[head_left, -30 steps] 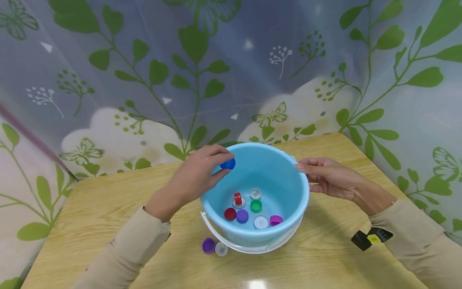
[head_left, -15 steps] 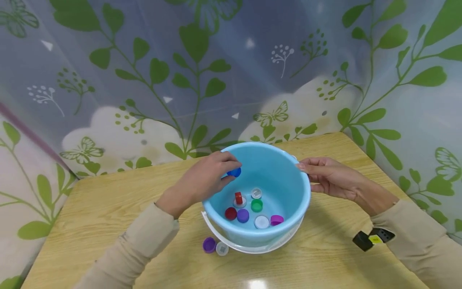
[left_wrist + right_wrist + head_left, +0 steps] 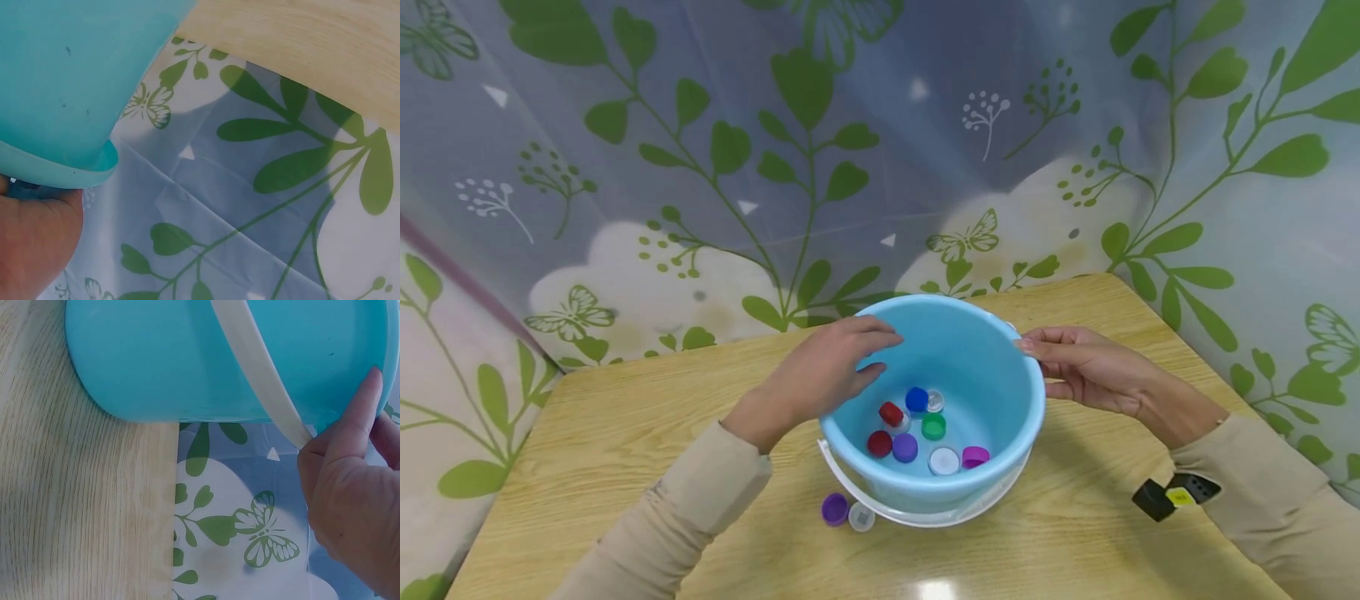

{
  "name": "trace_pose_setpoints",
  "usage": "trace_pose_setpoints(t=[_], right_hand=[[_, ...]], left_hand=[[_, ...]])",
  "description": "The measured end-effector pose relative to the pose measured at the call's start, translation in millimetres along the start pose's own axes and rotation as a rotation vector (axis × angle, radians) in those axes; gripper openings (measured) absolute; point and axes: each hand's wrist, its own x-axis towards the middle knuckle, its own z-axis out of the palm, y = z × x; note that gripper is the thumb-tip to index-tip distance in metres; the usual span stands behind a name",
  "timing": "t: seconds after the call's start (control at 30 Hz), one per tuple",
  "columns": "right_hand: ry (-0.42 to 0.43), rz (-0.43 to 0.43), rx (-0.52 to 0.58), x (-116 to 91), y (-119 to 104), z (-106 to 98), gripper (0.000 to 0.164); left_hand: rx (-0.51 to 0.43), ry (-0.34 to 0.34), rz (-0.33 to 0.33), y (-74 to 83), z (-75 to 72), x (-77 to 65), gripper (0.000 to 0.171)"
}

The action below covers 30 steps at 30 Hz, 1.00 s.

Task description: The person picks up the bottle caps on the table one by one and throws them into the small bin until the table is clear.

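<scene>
A light blue bucket (image 3: 992, 367) stands upright on the table, its white handle (image 3: 925, 520) hanging down at the near side. My left hand (image 3: 831, 367) is over the bucket's left rim, thumb and fingers apart with nothing between them. Below it, on the bucket's floor, lies a blue bottle cap (image 3: 917, 400) beside a red cap (image 3: 891, 414), a green cap (image 3: 933, 427), a purple cap (image 3: 905, 448), a white cap (image 3: 943, 461) and a pink cap (image 3: 975, 457). At the right rim my right hand (image 3: 1082, 367) pinches the edge; the right wrist view shows its thumb (image 3: 359, 415) against the outer wall.
Outside the bucket, a purple cap (image 3: 835, 509) and a white cap (image 3: 861, 517) lie on the wooden table (image 3: 662, 433) near the handle. A leaf-patterned curtain (image 3: 880, 167) hangs behind the table and along its sides.
My left hand moved right over the bucket and let go of the blue cap, which now lies on the bucket's floor. The red cap there has tipped over. The right hand stays put.
</scene>
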Motion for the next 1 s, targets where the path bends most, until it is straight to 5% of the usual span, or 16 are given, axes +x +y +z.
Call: trace_pose_setpoints(t=[0.27,0.4,0.53,0.67,0.8,0.9,1.0], right_hand=[[-0.008,-0.005,0.008,0.4,-2.1,1.8,0.018],[-0.001,-0.005,0.007,0.2,-2.0,1.8,0.018],[0.011,0.0,0.001,-0.4,-1.8,1.4,0.017],[0.015,0.004,-0.001,-0.4,-1.3,1.1,0.017],[0.025,0.002,-0.013,-0.2,-0.9,2.0,0.016],[0.035,-0.001,-0.021,-0.8,-1.2,2.6,0.016],[0.038,-0.001,-0.02,-1.3,-1.5,3.0,0.016]], left_hand=[[0.002,0.373,0.05,-10.0,5.8,-8.5,0.029],[-0.096,0.544,-0.033,-15.7,11.9,-12.7,0.027],[-0.331,0.594,-0.192,-21.6,17.4,-18.7,0.031],[-0.513,0.609,-0.358,-30.9,23.8,-31.9,0.031],[-0.564,0.556,-0.494,-39.2,37.1,-54.4,0.03],[-0.557,0.402,-0.548,-43.4,53.0,-74.5,0.031],[-0.539,0.185,-0.532,-45.3,69.9,-96.1,0.031]])
